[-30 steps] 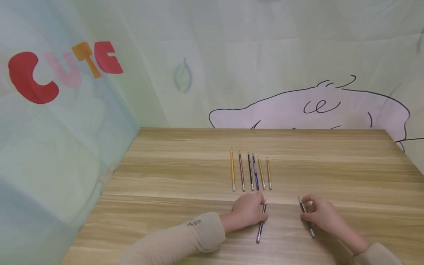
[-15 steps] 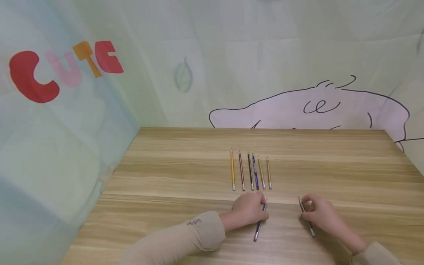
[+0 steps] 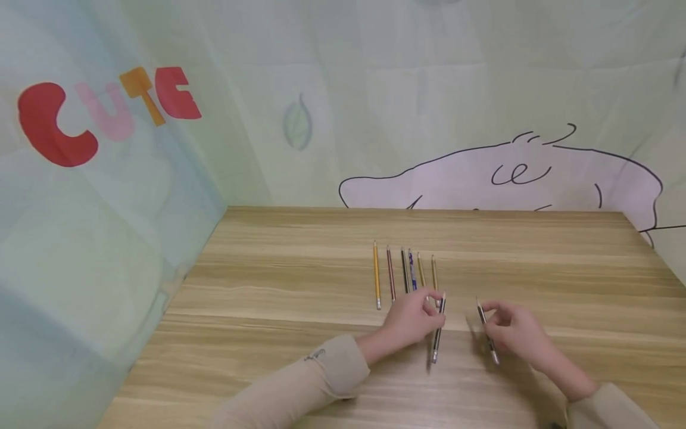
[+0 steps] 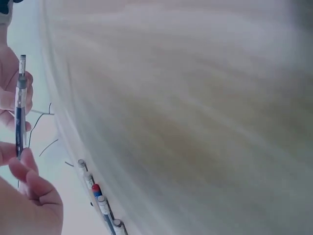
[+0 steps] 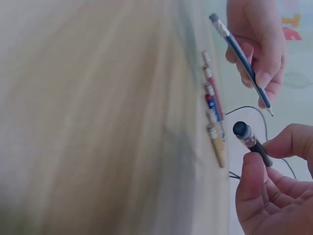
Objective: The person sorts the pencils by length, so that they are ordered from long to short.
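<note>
My left hand point(image 3: 411, 317) pinches a dark pencil point(image 3: 437, 339) between thumb and fingers, its sharpened tip pointing away and its eraser end toward me. To the right, my right hand point(image 3: 518, 329) pinches a second dark pencil point(image 3: 490, 344), tilted with the tip leaning left. Both pencils are raised off the table, with shadows beneath. In the right wrist view, the right hand's pencil point(image 5: 250, 139) shows a dark eraser and silver ferrule; beyond it the left hand's pencil point(image 5: 239, 56) slants. The left hand covers the lower ends of several pencils lying behind it.
On the wood-grain table point(image 3: 268, 268) lie several pencils side by side: a yellow one point(image 3: 377, 274), a dark red one point(image 3: 390, 271), a black one point(image 3: 404, 271), a blue patterned one point(image 3: 412, 268) and two tan ones, the rightmost tan pencil point(image 3: 435, 274) included. Printed cloth hangs behind.
Both hands have lifted their pencils from the table and moved away from me toward the row. The left hand has also shifted slightly right and now covers part of the row.
</note>
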`<state>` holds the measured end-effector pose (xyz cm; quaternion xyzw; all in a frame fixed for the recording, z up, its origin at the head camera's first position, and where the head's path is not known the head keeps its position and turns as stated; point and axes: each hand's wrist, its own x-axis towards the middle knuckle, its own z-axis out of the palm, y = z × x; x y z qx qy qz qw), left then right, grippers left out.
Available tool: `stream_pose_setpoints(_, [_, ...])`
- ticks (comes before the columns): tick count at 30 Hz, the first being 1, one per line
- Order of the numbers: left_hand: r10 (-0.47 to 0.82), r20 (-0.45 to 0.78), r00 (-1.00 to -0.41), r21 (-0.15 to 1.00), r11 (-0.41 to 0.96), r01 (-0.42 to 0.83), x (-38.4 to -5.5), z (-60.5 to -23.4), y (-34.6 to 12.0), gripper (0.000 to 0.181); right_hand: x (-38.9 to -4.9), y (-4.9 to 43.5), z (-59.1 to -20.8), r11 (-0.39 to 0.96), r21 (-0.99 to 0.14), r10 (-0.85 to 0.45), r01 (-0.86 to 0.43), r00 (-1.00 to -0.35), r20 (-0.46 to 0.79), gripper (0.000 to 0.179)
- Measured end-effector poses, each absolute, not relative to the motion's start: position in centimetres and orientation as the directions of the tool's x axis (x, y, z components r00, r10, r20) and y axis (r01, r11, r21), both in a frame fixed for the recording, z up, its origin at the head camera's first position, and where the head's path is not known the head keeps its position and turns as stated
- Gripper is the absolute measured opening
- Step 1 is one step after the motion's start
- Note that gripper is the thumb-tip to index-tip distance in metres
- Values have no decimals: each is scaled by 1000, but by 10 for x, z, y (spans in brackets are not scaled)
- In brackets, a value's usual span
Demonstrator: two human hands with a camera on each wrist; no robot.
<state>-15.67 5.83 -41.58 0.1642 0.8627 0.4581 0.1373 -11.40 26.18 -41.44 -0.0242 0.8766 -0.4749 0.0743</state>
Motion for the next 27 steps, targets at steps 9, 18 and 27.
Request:
stream_pose_setpoints(9, [343,-40,-938,894,431,120,-168,-408,65,35,-121,257,-399,476,-879,-108,3,-992,-62,36])
stream_pose_setpoints(18, [316,-14,-949,929,354,105,-172,-405,72,38,-126,247,-398,392,-918,-113,-63,-993,20,32])
stream_pose_setpoints(27, [327,-3,-945,941,321,109,-171,-407,80,39,-130,241,-402,339,-936,-97,-96,-993,67,28])
